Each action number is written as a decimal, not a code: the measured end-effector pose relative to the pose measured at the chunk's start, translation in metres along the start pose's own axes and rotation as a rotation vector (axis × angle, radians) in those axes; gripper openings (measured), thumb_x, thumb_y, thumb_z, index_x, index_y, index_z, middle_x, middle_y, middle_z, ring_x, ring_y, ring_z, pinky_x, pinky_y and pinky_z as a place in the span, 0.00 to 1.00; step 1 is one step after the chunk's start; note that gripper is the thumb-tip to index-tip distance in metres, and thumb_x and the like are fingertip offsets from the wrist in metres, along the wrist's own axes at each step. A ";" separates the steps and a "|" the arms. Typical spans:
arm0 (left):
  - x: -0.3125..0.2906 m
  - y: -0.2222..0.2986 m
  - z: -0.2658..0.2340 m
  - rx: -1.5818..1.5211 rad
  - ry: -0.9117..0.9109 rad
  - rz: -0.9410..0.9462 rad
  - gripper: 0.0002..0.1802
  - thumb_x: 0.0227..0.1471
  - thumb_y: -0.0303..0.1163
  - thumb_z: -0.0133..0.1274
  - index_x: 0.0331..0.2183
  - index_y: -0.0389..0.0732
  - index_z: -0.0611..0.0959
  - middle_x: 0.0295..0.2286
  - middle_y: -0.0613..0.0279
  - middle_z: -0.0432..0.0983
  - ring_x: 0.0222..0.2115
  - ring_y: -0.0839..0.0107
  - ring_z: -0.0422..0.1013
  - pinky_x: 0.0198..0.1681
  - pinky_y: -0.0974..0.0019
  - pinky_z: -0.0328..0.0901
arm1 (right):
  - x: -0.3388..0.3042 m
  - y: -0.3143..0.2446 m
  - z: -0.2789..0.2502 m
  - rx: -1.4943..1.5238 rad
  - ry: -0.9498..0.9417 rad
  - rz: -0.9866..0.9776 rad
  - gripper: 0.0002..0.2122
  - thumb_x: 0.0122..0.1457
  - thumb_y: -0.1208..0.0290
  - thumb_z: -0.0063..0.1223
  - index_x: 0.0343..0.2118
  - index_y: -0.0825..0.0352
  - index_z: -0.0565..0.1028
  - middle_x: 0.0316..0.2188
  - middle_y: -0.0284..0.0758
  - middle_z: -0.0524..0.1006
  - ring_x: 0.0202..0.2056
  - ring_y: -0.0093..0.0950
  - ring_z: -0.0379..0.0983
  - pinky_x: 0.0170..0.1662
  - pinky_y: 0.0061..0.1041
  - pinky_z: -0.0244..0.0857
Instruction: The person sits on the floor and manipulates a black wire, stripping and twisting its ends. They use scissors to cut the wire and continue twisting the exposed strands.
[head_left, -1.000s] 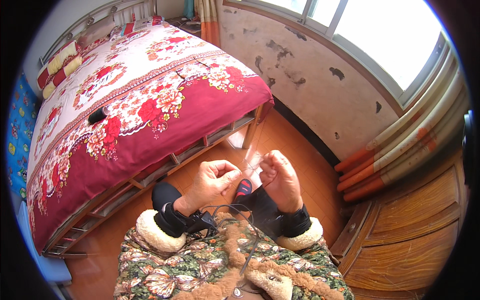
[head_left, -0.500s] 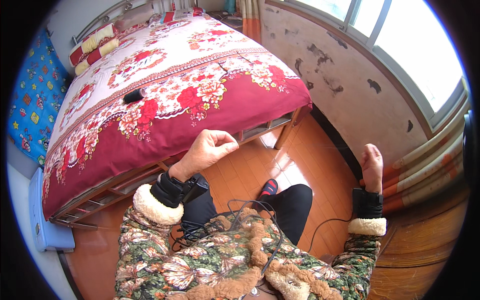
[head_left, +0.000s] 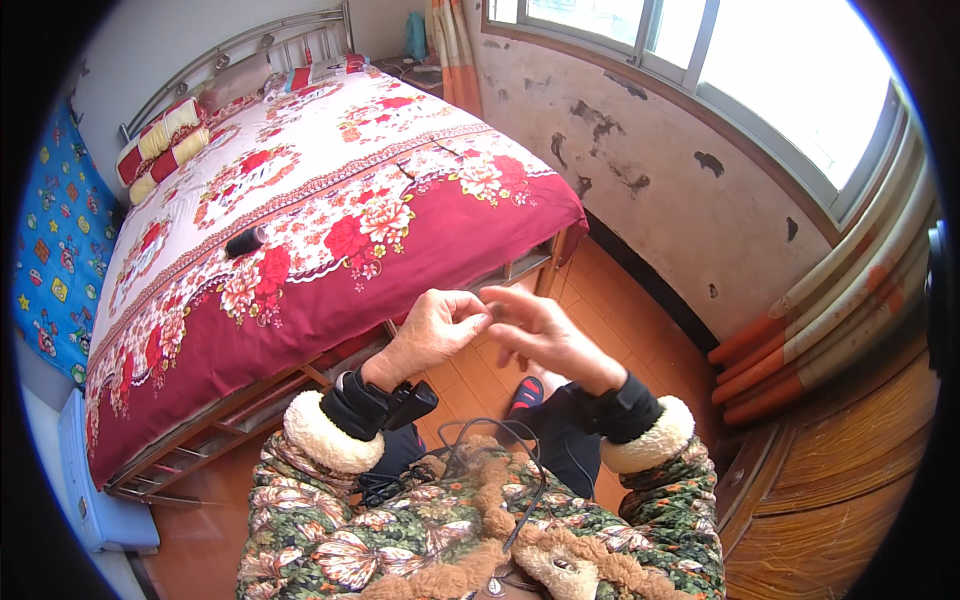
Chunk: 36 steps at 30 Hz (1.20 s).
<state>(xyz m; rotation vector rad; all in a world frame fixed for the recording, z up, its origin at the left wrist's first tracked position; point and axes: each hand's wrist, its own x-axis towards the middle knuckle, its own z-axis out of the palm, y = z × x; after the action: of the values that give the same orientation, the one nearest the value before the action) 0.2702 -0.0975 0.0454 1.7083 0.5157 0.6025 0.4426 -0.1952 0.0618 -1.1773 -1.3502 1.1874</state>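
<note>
Maroon and white, the floral bedspread spreads out toward ten o'clock, and on it lies a black spool-shaped cylinder, tipped on its side, between nine and ten from our hands. It rests well apart from our fingers; being round, it could roll toward the near edge if the cloth were tugged.

Nearer the middle, our left hand has thumb and forefinger meeting at the tips. We cannot tell whether anything sits between them; something very thin would not show. Our right hand is just beside it at three o'clock, fingers spread and partly blurred, tips close to the left pinch; whether the hands touch, we cannot tell. There, we judge, lies the main danger: if a fine item is in that pinch, a slack thumb or a knock from the spread fingers could lose it, and on the glossy orange floor tiles it would be hard to find.

At six o'clock a black cable loops over our jacket front. A wide pull could snag it on the black wrist module and jerk our aim. Deep pile on the left fleece cuff and right fleece cuff, at eight and four, could catch thin things too.
</note>
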 end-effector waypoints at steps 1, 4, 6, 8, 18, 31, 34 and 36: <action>-0.001 0.002 0.000 -0.025 0.017 -0.024 0.06 0.52 0.27 0.53 0.30 0.33 0.80 0.23 0.72 0.75 0.26 0.87 0.67 0.30 0.78 0.64 | 0.004 0.000 0.008 0.002 -0.049 0.025 0.15 0.60 0.69 0.51 0.47 0.70 0.70 0.30 0.29 0.76 0.25 0.15 0.72 0.24 0.14 0.63; -0.008 0.004 -0.006 -0.015 -0.008 -0.007 0.06 0.53 0.27 0.53 0.30 0.33 0.80 0.25 0.72 0.74 0.28 0.87 0.67 0.31 0.79 0.63 | 0.010 0.005 0.010 -0.173 0.061 -0.091 0.08 0.59 0.72 0.52 0.37 0.71 0.75 0.25 0.26 0.73 0.25 0.12 0.66 0.28 0.13 0.61; -0.011 0.002 -0.008 -0.014 -0.027 -0.012 0.07 0.54 0.28 0.53 0.31 0.33 0.80 0.25 0.73 0.74 0.28 0.87 0.67 0.32 0.79 0.63 | 0.009 0.009 0.002 -0.377 0.135 -0.126 0.06 0.58 0.74 0.52 0.30 0.73 0.75 0.22 0.25 0.71 0.28 0.11 0.62 0.30 0.15 0.60; -0.012 0.000 -0.007 -0.032 -0.022 -0.010 0.07 0.54 0.28 0.53 0.31 0.33 0.81 0.26 0.72 0.75 0.28 0.87 0.67 0.32 0.79 0.63 | 0.005 0.011 -0.008 -0.403 0.121 -0.228 0.05 0.57 0.76 0.52 0.29 0.73 0.74 0.22 0.24 0.71 0.27 0.12 0.63 0.30 0.15 0.60; -0.027 -0.002 -0.072 -0.037 0.162 -0.170 0.07 0.52 0.30 0.56 0.30 0.35 0.82 0.24 0.72 0.76 0.24 0.87 0.67 0.28 0.79 0.63 | -0.074 0.005 -0.184 -0.608 0.799 -0.028 0.06 0.57 0.74 0.50 0.27 0.70 0.75 0.19 0.22 0.67 0.22 0.14 0.60 0.24 0.16 0.56; -0.010 -0.014 -0.121 0.288 0.274 -0.020 0.08 0.51 0.31 0.56 0.29 0.36 0.83 0.19 0.77 0.71 0.20 0.89 0.62 0.22 0.81 0.57 | -0.271 0.120 -0.407 -1.012 1.241 0.107 0.10 0.57 0.69 0.48 0.30 0.73 0.76 0.25 0.34 0.76 0.29 0.21 0.68 0.36 0.24 0.63; -0.008 -0.010 -0.124 0.323 0.247 -0.018 0.08 0.51 0.30 0.56 0.28 0.35 0.83 0.21 0.75 0.73 0.23 0.88 0.65 0.26 0.79 0.61 | -0.300 0.147 -0.415 -1.068 1.297 0.168 0.09 0.55 0.71 0.49 0.27 0.72 0.77 0.22 0.36 0.76 0.27 0.24 0.70 0.34 0.26 0.65; -0.006 -0.008 -0.116 0.295 0.237 -0.046 0.08 0.51 0.30 0.56 0.28 0.35 0.82 0.22 0.73 0.74 0.25 0.86 0.66 0.30 0.78 0.63 | -0.288 0.148 -0.396 -1.143 1.116 0.432 0.08 0.50 0.75 0.53 0.31 0.72 0.78 0.24 0.41 0.78 0.31 0.30 0.74 0.39 0.29 0.67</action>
<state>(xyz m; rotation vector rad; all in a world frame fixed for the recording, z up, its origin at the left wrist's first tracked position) 0.1910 -0.0128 0.0570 1.9058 0.8439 0.7288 0.8708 -0.4412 -0.0723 -2.4819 -0.7922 -0.2710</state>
